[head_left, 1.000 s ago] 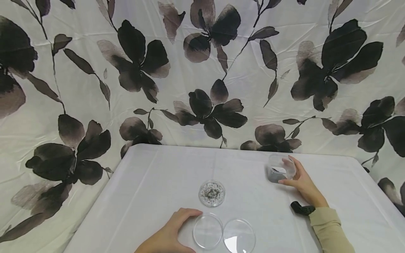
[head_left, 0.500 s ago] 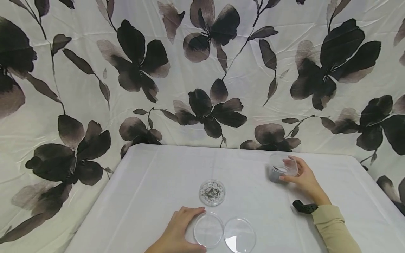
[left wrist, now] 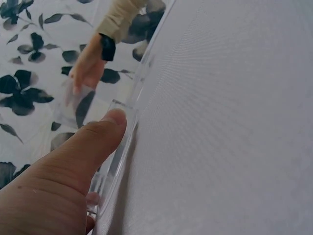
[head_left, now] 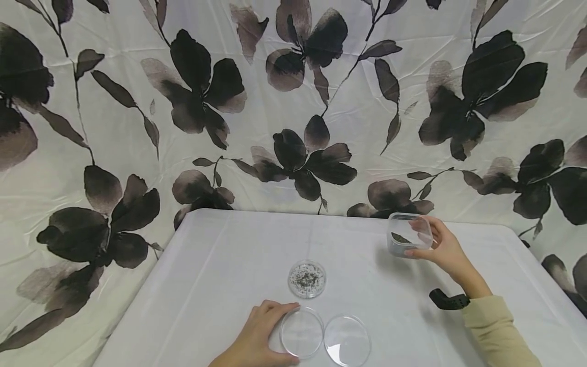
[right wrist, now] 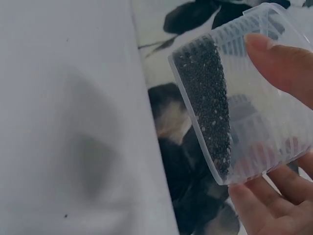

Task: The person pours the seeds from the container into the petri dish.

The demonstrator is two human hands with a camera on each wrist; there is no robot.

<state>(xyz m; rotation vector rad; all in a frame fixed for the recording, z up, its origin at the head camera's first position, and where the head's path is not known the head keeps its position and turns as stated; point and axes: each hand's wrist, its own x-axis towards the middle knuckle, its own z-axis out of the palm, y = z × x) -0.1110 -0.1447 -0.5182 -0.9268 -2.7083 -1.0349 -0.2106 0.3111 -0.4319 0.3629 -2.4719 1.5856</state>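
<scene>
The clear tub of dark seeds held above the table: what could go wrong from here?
The seeds might spill: the right hand holds the tub off the table, and its top looks uncovered.
The left hand pinches a clear dish whose rim touches or nearly touches a second clear dish, so a nudge could shift both.
The speckled dish sits just beyond the left fingertips; a careless reach might bump it.
</scene>
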